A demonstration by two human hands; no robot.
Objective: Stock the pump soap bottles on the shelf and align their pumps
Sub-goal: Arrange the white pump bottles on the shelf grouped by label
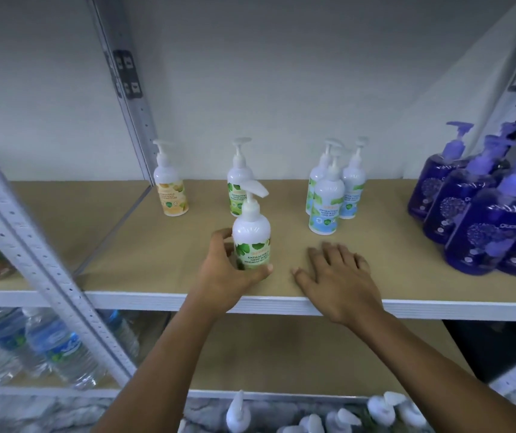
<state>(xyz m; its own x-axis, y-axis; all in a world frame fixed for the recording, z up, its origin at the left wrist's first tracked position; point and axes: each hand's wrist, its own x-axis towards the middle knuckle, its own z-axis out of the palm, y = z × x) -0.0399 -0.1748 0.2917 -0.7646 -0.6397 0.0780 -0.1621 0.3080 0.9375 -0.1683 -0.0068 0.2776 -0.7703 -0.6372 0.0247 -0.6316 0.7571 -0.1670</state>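
One left grip (pixel 229 271) around green-label bottle (pixel 252 234)

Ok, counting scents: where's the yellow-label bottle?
Head view: the yellow-label bottle stands at the shelf's back left, by the rear post, left of the rear green-label bottle.

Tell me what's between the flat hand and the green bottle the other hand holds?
Nothing. The head view shows only bare shelf board between the flat right hand and the green bottle that the left hand grips.
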